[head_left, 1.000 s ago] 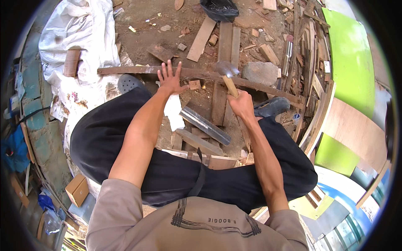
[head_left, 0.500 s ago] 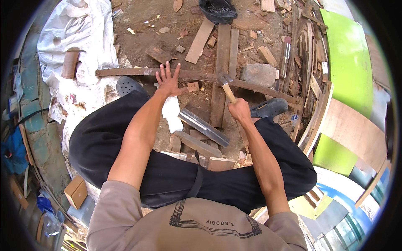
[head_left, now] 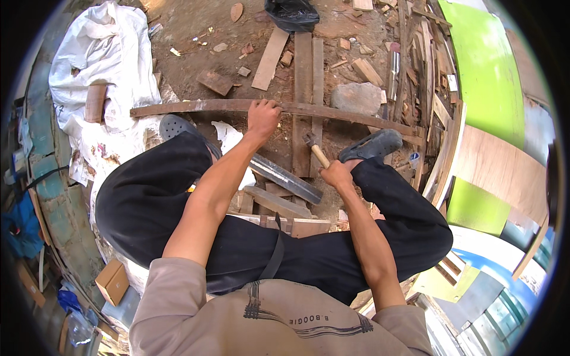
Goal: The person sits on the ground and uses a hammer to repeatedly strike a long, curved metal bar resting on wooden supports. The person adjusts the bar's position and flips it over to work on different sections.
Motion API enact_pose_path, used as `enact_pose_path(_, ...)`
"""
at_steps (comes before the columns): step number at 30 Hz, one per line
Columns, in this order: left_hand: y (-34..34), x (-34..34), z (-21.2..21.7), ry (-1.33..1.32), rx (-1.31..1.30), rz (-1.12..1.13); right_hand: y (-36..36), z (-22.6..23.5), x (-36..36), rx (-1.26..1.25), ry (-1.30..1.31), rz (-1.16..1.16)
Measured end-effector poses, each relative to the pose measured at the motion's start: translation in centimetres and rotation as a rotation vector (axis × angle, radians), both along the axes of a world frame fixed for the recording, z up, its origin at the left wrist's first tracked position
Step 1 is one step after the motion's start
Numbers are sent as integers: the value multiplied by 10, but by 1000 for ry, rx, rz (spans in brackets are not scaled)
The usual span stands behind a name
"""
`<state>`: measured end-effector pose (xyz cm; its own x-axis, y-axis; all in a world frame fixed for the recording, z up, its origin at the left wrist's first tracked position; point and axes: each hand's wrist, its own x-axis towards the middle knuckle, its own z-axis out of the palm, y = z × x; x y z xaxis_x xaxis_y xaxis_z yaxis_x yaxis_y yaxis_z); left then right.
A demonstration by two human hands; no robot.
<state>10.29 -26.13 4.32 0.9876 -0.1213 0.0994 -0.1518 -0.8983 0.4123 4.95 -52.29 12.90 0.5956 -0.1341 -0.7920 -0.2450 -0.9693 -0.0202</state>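
Observation:
A long brown wooden strip [head_left: 350, 114] lies crosswise in front of me, running from the white sheet over to the scraps at the right. My left hand [head_left: 263, 120] is closed on this strip near its middle, with the fingers curled over the far edge. In my right hand [head_left: 337, 174] I grip a hammer [head_left: 320, 156] by its wooden handle. Its head is just on the near side of the strip, apart from it. Beneath the strip, two boards [head_left: 302, 89] run away from me side by side. A dark metal-edged bar [head_left: 285, 178] lies between my legs.
A grey stone block [head_left: 356, 98] sits beyond the strip at the right. Wood scraps [head_left: 418, 65] are heaped along the right side, next to a lime-green panel [head_left: 487, 71]. A white sheet [head_left: 107, 47] spreads at the left. A black plastic bag [head_left: 291, 14] lies at the far side.
My left hand has gone from spread flat on the strip to closed around it, further right. The hammer has drawn back toward me, off the strip. The small wood block by my left hand is no longer visible.

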Motion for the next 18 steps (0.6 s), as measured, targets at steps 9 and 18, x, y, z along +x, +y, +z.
enact_pose_path(9,-11,-2,4,-42,15,-80,16,-7,-20,32,-8,14)
enact_pose_path(18,-33,-3,13,458,-432,333,4,-28,-23,159,94,-171)
